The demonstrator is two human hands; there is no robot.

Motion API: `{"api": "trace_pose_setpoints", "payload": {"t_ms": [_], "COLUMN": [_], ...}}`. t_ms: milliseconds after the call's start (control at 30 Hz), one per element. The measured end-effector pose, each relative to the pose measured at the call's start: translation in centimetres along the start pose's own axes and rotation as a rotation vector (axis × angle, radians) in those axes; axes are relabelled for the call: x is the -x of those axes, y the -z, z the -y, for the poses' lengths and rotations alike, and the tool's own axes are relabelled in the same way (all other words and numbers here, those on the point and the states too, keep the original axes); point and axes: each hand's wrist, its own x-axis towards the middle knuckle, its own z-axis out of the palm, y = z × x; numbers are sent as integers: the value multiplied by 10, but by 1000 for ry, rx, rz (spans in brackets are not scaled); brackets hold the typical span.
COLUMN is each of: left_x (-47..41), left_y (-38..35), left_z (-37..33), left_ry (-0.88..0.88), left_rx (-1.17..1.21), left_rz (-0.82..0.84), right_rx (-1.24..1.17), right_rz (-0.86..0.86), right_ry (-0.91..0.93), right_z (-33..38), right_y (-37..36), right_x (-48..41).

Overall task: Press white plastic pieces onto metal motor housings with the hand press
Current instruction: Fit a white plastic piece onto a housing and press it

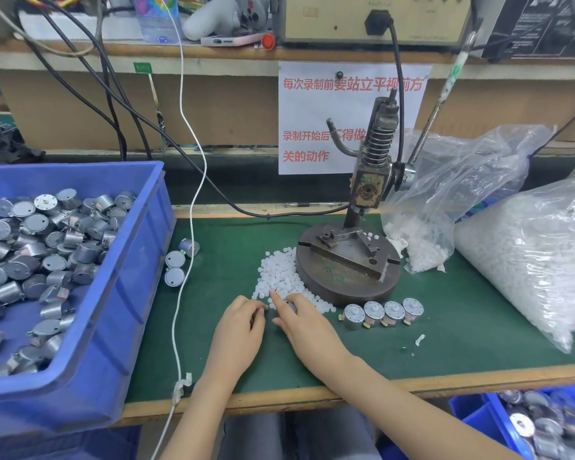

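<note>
A pile of small white plastic pieces [279, 273] lies on the green mat, left of the hand press [367, 190] and its round base [346, 287]. My left hand [241, 330] sits at the pile's near edge, its curled fingertips pinching what looks like a white piece. My right hand [307, 327] is right beside it. Its fingers curl over a grey metal motor housing [291, 306] that is mostly hidden, while the index finger points into the pile. Several motor housings [382, 313] stand in a row in front of the press base.
A blue bin [140, 260] full of motor housings fills the left side, with three loose housings [176, 267] beside it. Two clear bags of white pieces [528, 260] crowd the right. A white cable [180, 310] hangs over the mat. Another blue bin [478, 419] sits below the front edge.
</note>
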Motion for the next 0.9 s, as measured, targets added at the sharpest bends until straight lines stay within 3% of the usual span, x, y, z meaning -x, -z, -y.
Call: {"api": "trace_pose_setpoints", "payload": {"t_ms": [33, 133, 367, 500, 600, 667, 900], "left_x": [0, 0, 1, 1, 1, 0, 1], "left_y": [0, 2, 2, 2, 1, 0, 1], "left_z": [-1, -2, -2, -2, 1, 1, 0], "left_ry": [0, -6, 5, -11, -16, -9, 0], "left_rx": [0, 0, 9, 15, 13, 16, 31], "left_rz": [0, 11, 2, 6, 5, 0, 5], "right_rx": [40, 60, -104, -504, -937, -1058, -726], "right_rz": [-54, 39, 17, -111, -121, -151, -321], "right_ry": [30, 31, -105, -265, -420, -454, -591], "right_z": [-2, -2, -5, -7, -11, -15, -42], "right_y": [-2, -7, -8, 7, 25, 38, 68], "right_x": [-1, -3, 0, 3, -1, -8, -25]}}
